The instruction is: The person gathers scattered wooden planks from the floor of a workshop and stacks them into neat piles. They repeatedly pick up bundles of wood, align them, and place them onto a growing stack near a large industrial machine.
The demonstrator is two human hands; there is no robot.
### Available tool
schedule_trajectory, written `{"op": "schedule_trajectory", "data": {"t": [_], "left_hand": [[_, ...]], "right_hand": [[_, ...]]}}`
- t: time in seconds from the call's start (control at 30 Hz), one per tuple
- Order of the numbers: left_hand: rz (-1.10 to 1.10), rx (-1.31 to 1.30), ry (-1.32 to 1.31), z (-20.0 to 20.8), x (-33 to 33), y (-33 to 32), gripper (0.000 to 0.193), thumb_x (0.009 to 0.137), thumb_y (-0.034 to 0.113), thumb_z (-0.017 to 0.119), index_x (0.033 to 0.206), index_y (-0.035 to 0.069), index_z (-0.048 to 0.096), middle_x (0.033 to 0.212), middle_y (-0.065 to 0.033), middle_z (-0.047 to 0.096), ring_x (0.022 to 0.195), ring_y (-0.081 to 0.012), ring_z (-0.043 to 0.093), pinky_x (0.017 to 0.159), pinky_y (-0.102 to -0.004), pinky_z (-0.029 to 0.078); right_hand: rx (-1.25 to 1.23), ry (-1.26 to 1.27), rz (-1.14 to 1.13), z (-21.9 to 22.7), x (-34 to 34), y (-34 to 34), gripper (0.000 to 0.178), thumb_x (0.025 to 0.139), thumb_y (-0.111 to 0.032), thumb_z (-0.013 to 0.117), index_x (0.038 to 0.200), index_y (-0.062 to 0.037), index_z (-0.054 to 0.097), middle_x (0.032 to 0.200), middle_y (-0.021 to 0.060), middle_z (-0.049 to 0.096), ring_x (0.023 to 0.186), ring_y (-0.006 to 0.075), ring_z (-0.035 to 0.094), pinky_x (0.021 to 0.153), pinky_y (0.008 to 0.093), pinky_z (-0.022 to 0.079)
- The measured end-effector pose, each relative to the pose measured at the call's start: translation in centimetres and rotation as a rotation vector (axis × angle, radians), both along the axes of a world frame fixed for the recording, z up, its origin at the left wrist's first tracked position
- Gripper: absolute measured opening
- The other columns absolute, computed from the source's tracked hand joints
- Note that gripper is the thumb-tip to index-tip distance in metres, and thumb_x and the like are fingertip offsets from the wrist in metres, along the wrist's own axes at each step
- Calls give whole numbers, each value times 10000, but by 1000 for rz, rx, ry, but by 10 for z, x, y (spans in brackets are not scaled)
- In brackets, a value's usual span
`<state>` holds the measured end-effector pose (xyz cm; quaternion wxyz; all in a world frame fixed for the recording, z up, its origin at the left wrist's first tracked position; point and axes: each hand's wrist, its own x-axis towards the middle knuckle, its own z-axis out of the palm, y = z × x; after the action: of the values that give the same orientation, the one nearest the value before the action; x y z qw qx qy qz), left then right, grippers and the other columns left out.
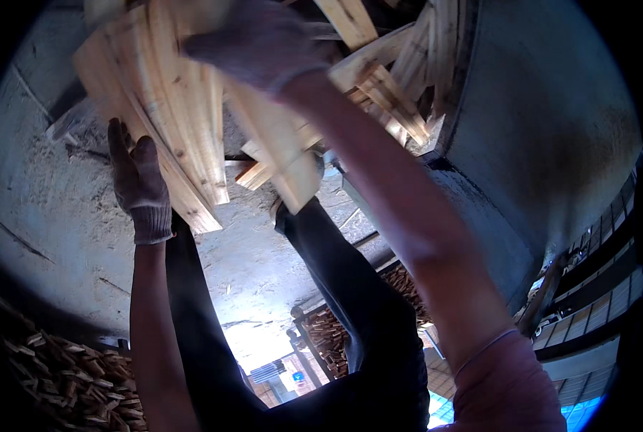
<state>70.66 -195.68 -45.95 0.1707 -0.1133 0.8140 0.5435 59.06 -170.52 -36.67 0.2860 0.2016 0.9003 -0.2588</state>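
Observation:
My left hand, in a knitted work glove, is open, its fingers stretched along the outer edge of a pale wooden board. This board leans together with several long boards in an upright bundle. Higher up, my gloved right hand is smeared by motion at the upper part of another wooden board, which is also blurred and slants down toward my right foot. It seems to grip this board, though its fingertips are hard to make out.
More loose boards lie jumbled at the far right, beside a large grey metal panel. The dusty floor spreads around my legs. Behind me are piles of short wood pieces and a metal-framed crate filled with more wood.

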Motion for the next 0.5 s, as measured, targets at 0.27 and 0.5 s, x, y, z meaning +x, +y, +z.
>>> {"op": "schedule_trajectory", "data": {"t": [0.27, 0.5], "left_hand": [[-403, -631, 43, 9, -28, 1, 976, 880, 439, 781, 1622, 62, 271, 1638, -270, 302, 1529, -444, 269, 1214, -507, 359], [-518, -455, 429, 29, -1, 77, 956, 826, 332, 850, 1580, 15, 356, 1609, -215, 399, 1498, -388, 374, 1242, -473, 335]], "right_hand": [[98, 326, 66, -51, 84, 27, 952, 820, -651, 735, 1400, 69, 508, 1394, 280, 532, 1263, 393, 582, 1040, 479, 504], [668, -83, 7, -68, 249, 244, 1012, 709, -361, 900, 1500, -20, 369, 1372, 288, 553, 1320, 437, 529, 1116, 457, 458]]}}
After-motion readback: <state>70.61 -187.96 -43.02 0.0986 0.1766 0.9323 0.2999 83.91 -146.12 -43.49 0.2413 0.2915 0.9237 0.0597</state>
